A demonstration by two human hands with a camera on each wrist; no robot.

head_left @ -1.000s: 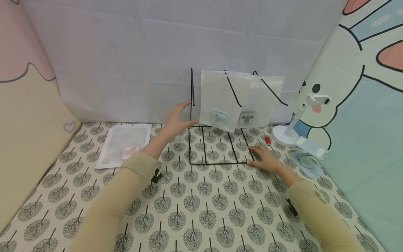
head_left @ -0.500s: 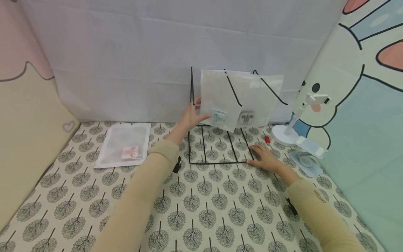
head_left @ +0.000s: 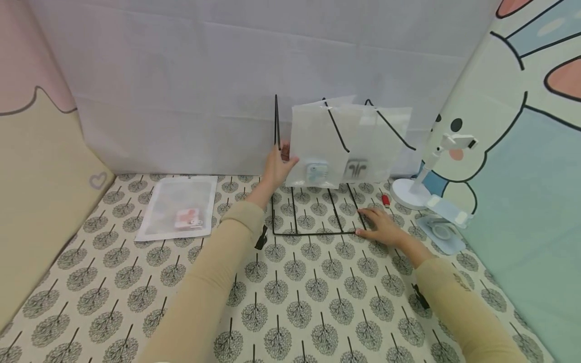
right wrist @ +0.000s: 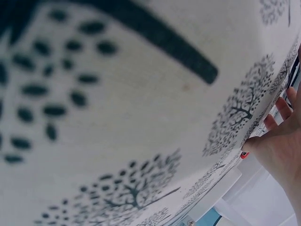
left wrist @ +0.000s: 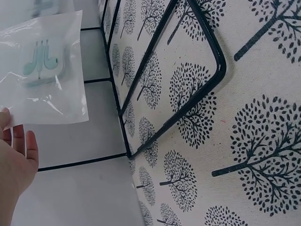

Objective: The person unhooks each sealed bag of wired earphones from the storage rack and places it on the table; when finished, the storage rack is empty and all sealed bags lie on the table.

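My left hand [head_left: 275,166] pinches the left edge of a clear plastic pouch [left wrist: 70,106], thumb in front and fingers behind. Inside the pouch is a small case with pale teal wired earphones [left wrist: 41,63]. It stands tilted in a black wire rack [head_left: 313,234], overlapping a second pouch [head_left: 381,146] that holds dark earphones [head_left: 357,169]. My right hand [head_left: 381,228] rests at the rack's right front corner, fingers loosely extended on the base wire. In the right wrist view its fingers [right wrist: 282,109] lie against the patterned cloth; their contact with the wire is hidden.
A third pouch [head_left: 159,217] with a pink-and-white item lies flat at the left. A white phone stand [head_left: 410,194] is on the right, beside a small red object [head_left: 386,200]. A white backdrop [head_left: 181,101] rises behind the rack.
My left hand has reached right and forward to the front pouch and taken its edge. That pouch has straightened a little, its lower edge now more level. The right hand has stayed put.
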